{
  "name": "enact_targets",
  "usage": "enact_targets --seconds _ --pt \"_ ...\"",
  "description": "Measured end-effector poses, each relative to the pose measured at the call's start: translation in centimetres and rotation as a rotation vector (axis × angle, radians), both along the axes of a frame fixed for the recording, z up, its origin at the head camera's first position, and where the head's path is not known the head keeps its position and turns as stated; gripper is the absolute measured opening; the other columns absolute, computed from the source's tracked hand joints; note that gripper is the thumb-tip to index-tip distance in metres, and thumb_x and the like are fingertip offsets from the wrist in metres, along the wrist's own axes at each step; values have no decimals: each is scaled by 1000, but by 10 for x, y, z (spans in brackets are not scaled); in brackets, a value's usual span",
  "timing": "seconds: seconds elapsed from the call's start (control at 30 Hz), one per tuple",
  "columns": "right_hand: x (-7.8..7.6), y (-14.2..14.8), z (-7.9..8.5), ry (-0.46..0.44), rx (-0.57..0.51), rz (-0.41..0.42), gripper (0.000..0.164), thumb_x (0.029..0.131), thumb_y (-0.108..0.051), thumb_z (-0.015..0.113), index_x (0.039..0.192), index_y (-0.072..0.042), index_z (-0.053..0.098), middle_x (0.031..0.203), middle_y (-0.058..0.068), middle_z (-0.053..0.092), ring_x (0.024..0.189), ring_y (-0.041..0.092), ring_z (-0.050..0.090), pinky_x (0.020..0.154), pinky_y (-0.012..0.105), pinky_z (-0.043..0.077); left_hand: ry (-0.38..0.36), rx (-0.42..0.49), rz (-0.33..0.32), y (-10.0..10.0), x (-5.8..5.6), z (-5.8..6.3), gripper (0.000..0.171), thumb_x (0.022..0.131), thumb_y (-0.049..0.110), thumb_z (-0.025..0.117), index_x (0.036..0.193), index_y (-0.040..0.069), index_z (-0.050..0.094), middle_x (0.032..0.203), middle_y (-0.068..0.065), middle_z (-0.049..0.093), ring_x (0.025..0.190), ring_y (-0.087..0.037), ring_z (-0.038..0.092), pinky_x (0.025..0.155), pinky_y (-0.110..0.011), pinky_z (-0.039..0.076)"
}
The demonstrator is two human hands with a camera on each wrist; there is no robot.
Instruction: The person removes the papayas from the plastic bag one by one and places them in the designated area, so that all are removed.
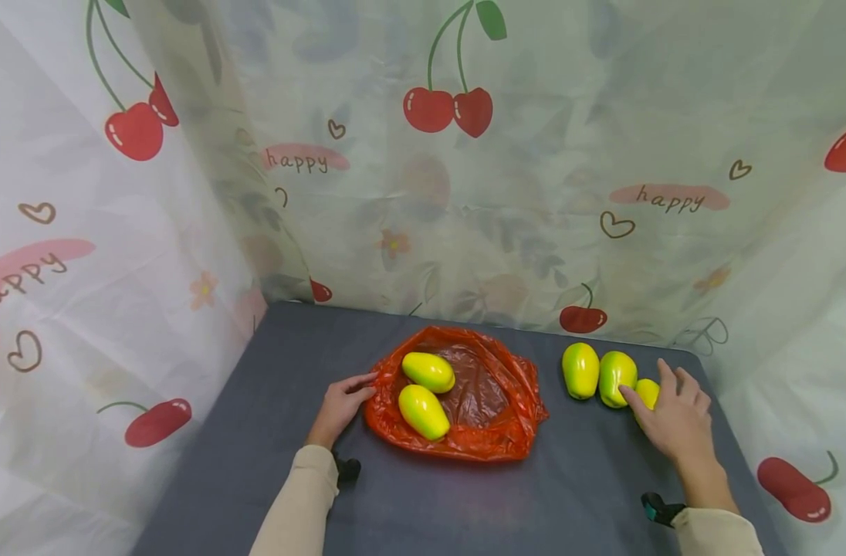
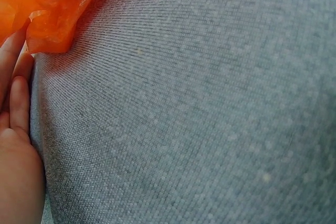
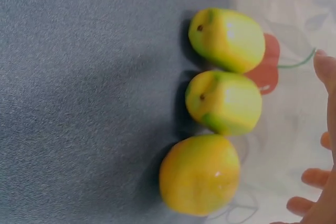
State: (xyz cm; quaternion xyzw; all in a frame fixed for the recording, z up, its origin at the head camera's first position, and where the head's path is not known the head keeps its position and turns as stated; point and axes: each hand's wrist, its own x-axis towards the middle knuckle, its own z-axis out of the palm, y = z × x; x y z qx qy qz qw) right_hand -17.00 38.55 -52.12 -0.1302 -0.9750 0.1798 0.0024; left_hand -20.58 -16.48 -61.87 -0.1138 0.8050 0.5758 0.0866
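Note:
A red plastic bag (image 1: 527,409) lies with its mouth spread wide, and two yellow-green mangoes (image 1: 428,372) rest inside its left part. My left hand (image 1: 340,405) pinches the bag's left edge between thumb and fingers; in the left wrist view, bag plastic (image 2: 58,19) hangs over the fingertips. To the right, three more mangoes (image 1: 580,371) stand in a row. Over the rightmost mango (image 3: 199,176) is my right hand (image 1: 676,417), its fingers spread and holding nothing. It partly covers that mango in the head view, while the right wrist view shows a gap between them.
A dark grey cloth (image 1: 270,371) covers the table. Pale curtains (image 1: 506,193) printed with cherries and the word "happy" hang behind the table and at both sides. Black wrist straps (image 1: 662,510) show at the sleeves.

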Motion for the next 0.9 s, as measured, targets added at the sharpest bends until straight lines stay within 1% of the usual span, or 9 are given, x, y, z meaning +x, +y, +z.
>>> enact_targets --seconds 0.2,0.4,0.53,0.63,0.73,0.9 --pt "-1 -9 3 12 31 53 105 95 -78 35 164 -5 2 161 42 -1 143 69 4 113 82 9 -4 -1 5 0 0 2 34 97 31 68 131 27 71 144 -8 63 142 -32 51 121 -56 37" --pt "-2 -19 5 54 30 112 104 95 -77 39 164 -7 4 163 41 -6 145 70 -2 110 86 3 8 -8 9 0 0 -1 34 96 31 69 129 27 72 142 -8 65 140 -31 53 120 -55 39" --pt "-5 -32 7 77 36 129 104 93 -77 44 164 -9 7 164 38 -4 146 68 -1 109 87 3 7 -10 11 0 0 -3 34 96 31 69 129 27 72 143 -8 64 140 -31 53 120 -54 39" --pt "-6 -42 10 88 46 160 105 93 -76 47 164 -10 10 165 37 -1 146 68 3 109 87 4 12 -10 11 0 0 -3 34 96 31 70 129 27 72 143 -9 64 140 -31 53 120 -55 39" --pt "-7 -52 12 92 58 205 103 93 -75 47 164 -10 10 165 36 1 146 68 5 109 87 4 22 -7 15 0 0 -2 34 95 31 70 129 26 73 142 -9 65 140 -31 53 120 -54 39" --pt "-9 -64 9 92 101 258 102 93 -76 46 165 -13 10 166 35 4 146 67 7 109 86 5 22 -3 14 0 -1 -1 34 96 30 70 129 26 73 143 -9 64 140 -31 53 120 -54 38"
